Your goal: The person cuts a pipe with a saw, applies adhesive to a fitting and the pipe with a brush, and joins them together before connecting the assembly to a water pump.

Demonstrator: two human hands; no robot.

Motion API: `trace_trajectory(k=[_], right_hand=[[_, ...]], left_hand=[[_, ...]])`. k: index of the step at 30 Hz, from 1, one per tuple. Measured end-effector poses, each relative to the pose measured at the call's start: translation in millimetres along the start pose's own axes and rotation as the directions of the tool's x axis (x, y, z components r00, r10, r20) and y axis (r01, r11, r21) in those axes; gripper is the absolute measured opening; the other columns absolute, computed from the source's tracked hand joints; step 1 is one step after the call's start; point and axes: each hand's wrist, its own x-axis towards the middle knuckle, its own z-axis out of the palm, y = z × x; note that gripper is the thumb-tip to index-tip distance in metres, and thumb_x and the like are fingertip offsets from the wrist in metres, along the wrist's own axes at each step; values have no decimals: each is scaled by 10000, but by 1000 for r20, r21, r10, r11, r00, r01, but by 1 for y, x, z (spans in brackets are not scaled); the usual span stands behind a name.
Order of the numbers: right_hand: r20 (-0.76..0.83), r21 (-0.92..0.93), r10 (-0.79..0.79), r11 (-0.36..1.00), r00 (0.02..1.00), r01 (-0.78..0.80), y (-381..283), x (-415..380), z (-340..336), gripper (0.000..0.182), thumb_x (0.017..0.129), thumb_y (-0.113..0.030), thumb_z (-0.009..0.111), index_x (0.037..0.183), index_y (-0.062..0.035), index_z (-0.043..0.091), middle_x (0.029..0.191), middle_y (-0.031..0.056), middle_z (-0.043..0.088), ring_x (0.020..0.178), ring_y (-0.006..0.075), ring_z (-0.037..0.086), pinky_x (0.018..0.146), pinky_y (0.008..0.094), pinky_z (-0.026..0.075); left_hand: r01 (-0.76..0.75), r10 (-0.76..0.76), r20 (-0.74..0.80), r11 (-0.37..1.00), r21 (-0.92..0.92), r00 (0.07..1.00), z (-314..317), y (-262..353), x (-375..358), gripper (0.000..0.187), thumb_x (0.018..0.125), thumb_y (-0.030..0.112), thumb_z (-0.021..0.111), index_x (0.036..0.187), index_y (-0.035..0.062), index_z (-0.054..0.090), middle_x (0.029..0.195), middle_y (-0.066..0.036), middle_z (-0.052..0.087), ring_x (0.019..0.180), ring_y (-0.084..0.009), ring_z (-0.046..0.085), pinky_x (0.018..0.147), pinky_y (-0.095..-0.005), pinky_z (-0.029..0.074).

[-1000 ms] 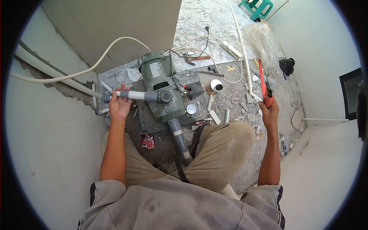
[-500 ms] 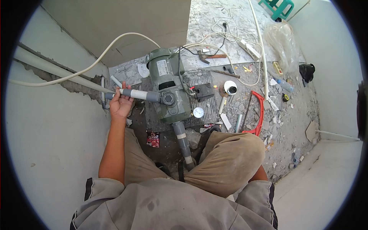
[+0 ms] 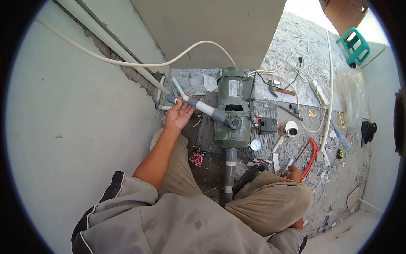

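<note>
My left hand (image 3: 180,113) is closed round the free end of a white pipe with grey fittings (image 3: 202,108), which slants out of a green water pump (image 3: 232,97). Just beyond the fingertips is the grey coupling (image 3: 171,98) on the end of the wall pipe. A thinner white pipe (image 3: 179,86) sticks up behind. Beyond my right knee, my right hand (image 3: 292,172) reaches to the floor with curled fingers, over the lower end of a red hacksaw (image 3: 315,153) and against a short pipe offcut (image 3: 289,163); I cannot tell which it grips.
A pressure gauge (image 3: 255,145) sits on the pump, beside a black box (image 3: 267,125). A can (image 3: 288,129), a hammer (image 3: 281,89), a white power strip (image 3: 319,93) and cables lie among rubble. At the back right stands a green stool (image 3: 354,46); the wall rises close on the left.
The view has swung left, so everything sits further right and lower. My right hand has come out from behind the knee to the hacksaw and offcut. My left hand stays at the pipe end.
</note>
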Motion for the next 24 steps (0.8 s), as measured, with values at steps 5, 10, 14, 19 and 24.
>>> trace_trajectory(k=[5,10,14,19,24], right_hand=[[14,-7,-39,999,999,39,13,-8,-2,331,821,-173,820,1083,-8,702,931,203,753,854,332,744,753,432,575],[132,-70,-92,992,987,102,25,-26,-9,373,932,-312,743,1148,-13,689,950,171,749,807,296,737,699,428,574],[163,-63,-20,998,986,31,24,-30,-9,388,949,-334,721,1162,-12,683,966,167,747,820,290,735,713,425,573],[199,-25,49,999,979,-45,21,-31,-12,409,970,-362,693,1180,-11,677,985,163,744,836,283,731,731,422,573],[259,127,180,968,949,-218,19,-29,-24,432,991,-389,665,1197,-10,671,1004,158,742,853,275,728,749,419,572]], left_hand=[[-62,115,-71,852,520,991,-31,38,-28,188,997,184,685,1025,1,647,1047,-144,702,1049,-283,666,990,-455,552],[-96,407,14,183,978,913,-152,104,-50,325,1036,281,620,861,14,676,791,-94,697,766,-207,689,748,-344,517],[158,467,-195,119,980,862,-169,97,-79,572,1047,529,484,967,-3,678,928,-129,689,908,-265,671,845,-406,505],[494,37,-636,596,633,770,-221,80,-125,982,972,815,261,1520,24,455,1522,-236,495,1401,-334,482,1133,-479,404],[596,-231,-570,518,614,789,-178,72,-176,1086,913,885,180,1645,83,186,1687,-198,230,1551,-326,236,1229,-515,241]])
